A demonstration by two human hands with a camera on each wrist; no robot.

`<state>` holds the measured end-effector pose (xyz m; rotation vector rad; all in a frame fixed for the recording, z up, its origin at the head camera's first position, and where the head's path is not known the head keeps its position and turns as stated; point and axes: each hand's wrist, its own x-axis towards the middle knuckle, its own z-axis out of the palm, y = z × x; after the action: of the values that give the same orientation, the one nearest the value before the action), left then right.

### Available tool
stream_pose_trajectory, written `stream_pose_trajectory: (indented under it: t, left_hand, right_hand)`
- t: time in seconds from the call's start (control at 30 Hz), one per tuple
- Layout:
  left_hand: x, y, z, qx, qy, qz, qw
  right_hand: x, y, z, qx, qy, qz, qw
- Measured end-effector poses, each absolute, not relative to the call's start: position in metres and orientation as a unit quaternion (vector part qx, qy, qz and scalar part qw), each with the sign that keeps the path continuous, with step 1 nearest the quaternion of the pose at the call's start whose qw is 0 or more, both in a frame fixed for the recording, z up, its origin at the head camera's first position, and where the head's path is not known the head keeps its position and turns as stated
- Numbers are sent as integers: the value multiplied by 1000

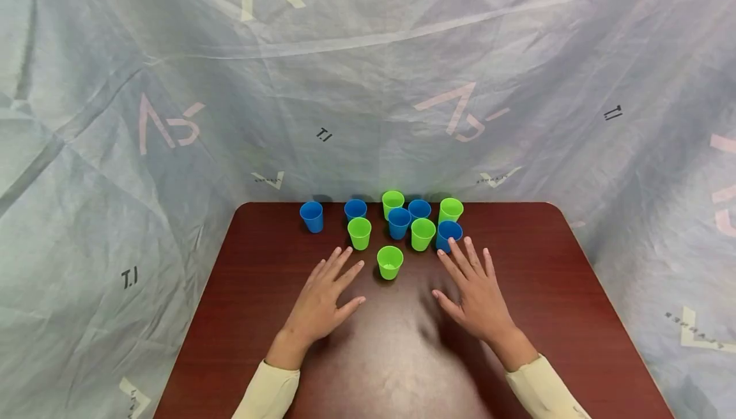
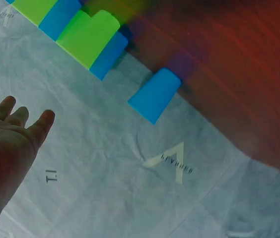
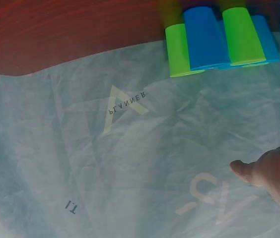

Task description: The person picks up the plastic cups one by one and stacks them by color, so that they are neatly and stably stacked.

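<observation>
Several blue and green plastic cups stand upright, mouths up, on a dark red table. My left hand has its fingers spread, palm down, holding nothing; nearest it are a green cup and the frontmost green cup. On the other side my right hand is spread too, with nothing in it. Its fingertips overlap the lower edge of a blue cup in the head view; contact cannot be told. The left wrist view shows a lone blue cup, the right wrist view a blue cup among green ones.
The table has rounded far corners. Grey printed sheeting hangs behind it and along both sides. At the back left stands a separate blue cup; a green cup is at the back right of the group.
</observation>
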<state>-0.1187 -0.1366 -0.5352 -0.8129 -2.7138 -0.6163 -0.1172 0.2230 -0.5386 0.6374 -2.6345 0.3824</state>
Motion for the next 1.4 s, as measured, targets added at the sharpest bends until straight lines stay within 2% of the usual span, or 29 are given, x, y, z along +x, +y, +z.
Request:
stream_pose_trajectory:
  t: [0.23,0.53,1.03,1.23,1.4]
  left_hand:
    - [-125,-123,-549,-256,-926,-264,79]
    - [-134,-107,-562,-226,-926,-299,53]
    - [-151,-81,-565,-202,-912,-357,14]
    - [-152,-83,-568,-181,-915,-359,-15]
    - [-152,-84,-573,-181,-913,-365,-18]
  right_hand:
    - [-115,221,-538,209,-950,147,179]
    - [-116,217,-541,205,-951,156,174]
    - [-123,221,-541,207,-942,172,202]
    - [-125,216,-541,209,-940,179,201]
    - [-127,213,-542,203,-943,181,194]
